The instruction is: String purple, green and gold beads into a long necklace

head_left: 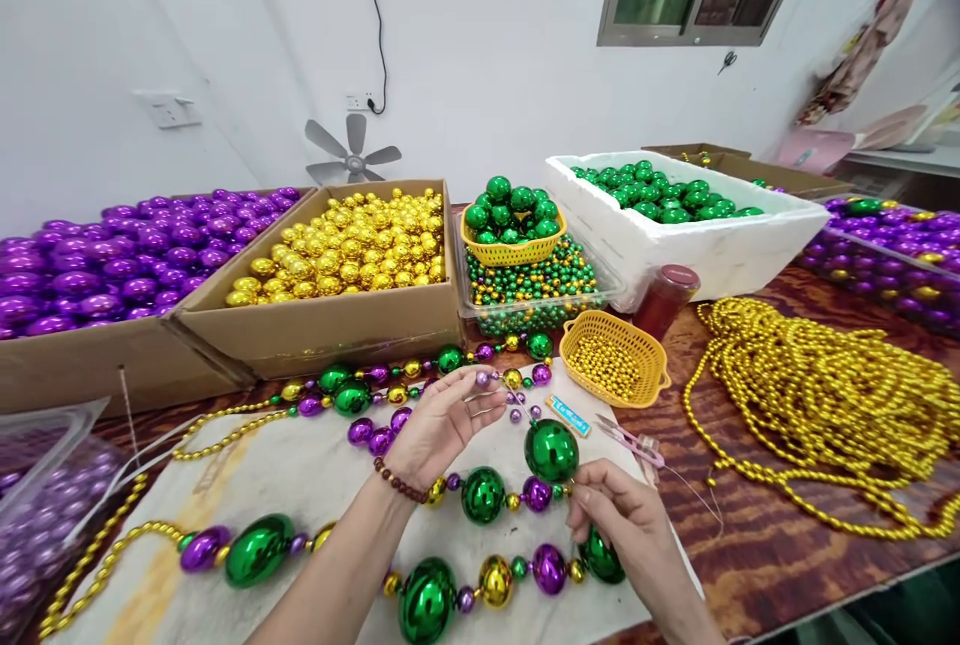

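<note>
My left hand, wearing a brown bead bracelet, pinches a small purple bead between thumb and fingertips. A large shiny green bead is threaded on a thin needle, whose upper end points toward the purple bead. Closed just under that green bead, the fingers of my right hand grip the needle's lower end; the exact hold is partly hidden. Around both hands, bead strands in green, gold and purple lie on a white cloth. Loose purple beads rest beside my left wrist.
Behind the cloth stand a box of gold beads, a box of purple beads and a white foam box. A yellow basket, a red-lidded jar, thread snips and gold bead chains lie rightward.
</note>
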The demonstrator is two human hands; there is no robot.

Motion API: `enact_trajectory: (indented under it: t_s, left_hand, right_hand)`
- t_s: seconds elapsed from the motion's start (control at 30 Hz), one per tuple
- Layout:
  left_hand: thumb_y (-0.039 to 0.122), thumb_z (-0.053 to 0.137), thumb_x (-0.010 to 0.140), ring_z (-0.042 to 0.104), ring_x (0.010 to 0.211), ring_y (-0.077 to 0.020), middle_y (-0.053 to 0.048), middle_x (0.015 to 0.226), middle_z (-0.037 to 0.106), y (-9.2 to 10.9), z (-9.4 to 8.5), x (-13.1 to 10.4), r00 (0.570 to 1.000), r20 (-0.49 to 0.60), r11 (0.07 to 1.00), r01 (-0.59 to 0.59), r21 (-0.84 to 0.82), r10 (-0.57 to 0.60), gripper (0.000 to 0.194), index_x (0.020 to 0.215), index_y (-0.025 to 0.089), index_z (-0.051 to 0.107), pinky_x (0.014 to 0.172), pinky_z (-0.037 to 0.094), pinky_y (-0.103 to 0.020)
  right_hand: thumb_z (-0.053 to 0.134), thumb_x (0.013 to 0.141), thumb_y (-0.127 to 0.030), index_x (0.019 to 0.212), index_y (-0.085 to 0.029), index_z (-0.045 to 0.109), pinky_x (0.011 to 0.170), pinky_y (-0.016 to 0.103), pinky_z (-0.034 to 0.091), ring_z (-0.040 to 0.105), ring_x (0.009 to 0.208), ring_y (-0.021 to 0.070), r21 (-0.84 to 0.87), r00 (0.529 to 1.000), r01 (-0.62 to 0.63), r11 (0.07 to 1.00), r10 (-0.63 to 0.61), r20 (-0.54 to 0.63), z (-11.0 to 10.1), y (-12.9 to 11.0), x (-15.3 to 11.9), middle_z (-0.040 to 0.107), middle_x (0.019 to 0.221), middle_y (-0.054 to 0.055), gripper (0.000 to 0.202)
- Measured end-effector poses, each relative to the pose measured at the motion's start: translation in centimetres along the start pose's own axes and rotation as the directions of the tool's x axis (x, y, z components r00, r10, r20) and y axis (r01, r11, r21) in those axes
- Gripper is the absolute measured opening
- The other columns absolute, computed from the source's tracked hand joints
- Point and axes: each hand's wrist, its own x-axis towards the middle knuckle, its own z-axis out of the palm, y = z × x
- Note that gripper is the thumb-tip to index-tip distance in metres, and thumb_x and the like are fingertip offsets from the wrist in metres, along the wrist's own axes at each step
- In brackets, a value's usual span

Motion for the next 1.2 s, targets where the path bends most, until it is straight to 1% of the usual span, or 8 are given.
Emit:
enact_trajectory:
  t_s: [0.17,0.43,0.7,0.87,0.97,1.07,1.13,1.2]
  left_hand:
    - [0.022,0.055,0.090,0.065,0.093,-0.0186,-0.007,0.094,0.067,0.1,0.2,-0.6,1.000,0.015,0.986,0.000,-0.164,0.002,0.020,0.106,0.015,0.064,0.099,0.046,-0.042]
    - [0.026,0.057,0.089,0.066,0.095,-0.0195,-0.008,0.099,0.069,0.3,0.3,-0.8,1.000,0.003,0.994,-0.019,-0.104,0.020,0.020,0.104,0.016,0.066,0.102,0.044,-0.047]
    - [0.027,0.062,0.085,0.067,0.086,-0.0197,-0.006,0.089,0.067,0.1,0.2,-1.4,0.999,0.007,0.996,-0.049,-0.077,0.050,0.018,0.099,0.016,0.066,0.095,0.047,-0.047]
    - [0.029,0.066,0.082,0.068,0.082,-0.0203,-0.007,0.089,0.066,-0.4,0.6,-1.6,0.997,-0.021,0.997,-0.072,-0.004,0.072,0.022,0.100,0.015,0.065,0.085,0.051,-0.041]
    - [0.032,0.069,0.080,0.067,0.078,-0.0188,-0.007,0.086,0.066,-0.8,1.1,-1.4,0.993,-0.075,0.996,-0.087,0.026,0.089,0.023,0.095,0.015,0.066,0.077,0.051,-0.034]
    - [0.036,0.069,0.078,0.066,0.077,-0.0180,-0.009,0.087,0.068,-1.1,1.8,-1.3,0.987,-0.099,0.988,-0.119,0.102,0.129,0.025,0.091,0.015,0.067,0.077,0.050,-0.034]
    - [0.036,0.070,0.077,0.064,0.079,-0.0181,-0.010,0.088,0.069,-1.3,2.5,-1.4,0.982,-0.086,0.965,-0.147,0.217,0.169,0.025,0.089,0.015,0.069,0.078,0.049,-0.033]
    - [0.035,0.070,0.077,0.062,0.082,-0.0180,-0.010,0.089,0.069,-1.4,3.4,-1.7,0.976,-0.043,0.920,-0.184,0.346,0.211,0.023,0.089,0.015,0.071,0.078,0.047,-0.030]
  right_hand:
    - [0.057,0.090,-0.039,0.084,-0.016,0.058,0.055,0.022,0.045,0.059,0.055,0.0124,-0.083,0.999,-0.005,0.997,0.007,0.032,0.0,-0.4,-0.3,0.062,0.065,0.001,0.025]
    - [0.053,0.092,-0.041,0.085,-0.016,0.059,0.054,0.023,0.044,0.060,0.055,0.0137,-0.195,0.999,0.007,0.981,0.002,0.047,0.2,-0.6,-0.2,0.062,0.066,0.002,0.027]
    - [0.052,0.091,-0.047,0.095,-0.019,0.057,0.057,0.025,0.047,0.060,0.058,0.0155,-0.222,0.997,-0.032,0.974,0.047,0.061,0.0,0.5,-0.2,0.061,0.069,0.002,0.029]
    - [0.056,0.088,-0.047,0.099,-0.022,0.059,0.051,0.022,0.041,0.060,0.060,0.0151,-0.158,0.999,-0.020,0.987,0.028,0.043,1.2,0.3,-0.1,0.064,0.073,0.002,0.028]
    - [0.060,0.085,-0.050,0.101,-0.022,0.061,0.047,0.021,0.036,0.061,0.063,0.0170,-0.122,0.997,-0.068,0.990,0.072,0.032,1.8,0.1,0.0,0.068,0.080,0.005,0.032]
    - [0.061,0.084,-0.051,0.097,-0.021,0.063,0.049,0.021,0.036,0.064,0.072,0.0197,-0.130,0.993,-0.103,0.986,0.111,0.051,1.6,0.3,0.5,0.069,0.088,0.007,0.032]
    - [0.060,0.085,-0.050,0.093,-0.020,0.063,0.048,0.021,0.033,0.059,0.065,0.0165,-0.143,0.992,-0.104,0.984,0.113,0.057,1.4,0.5,1.0,0.068,0.081,0.006,0.031]
    - [0.060,0.085,-0.049,0.087,-0.019,0.061,0.046,0.021,0.028,0.048,0.053,0.0115,-0.145,0.994,-0.097,0.985,0.104,0.042,1.4,0.6,1.4,0.064,0.069,0.003,0.030]
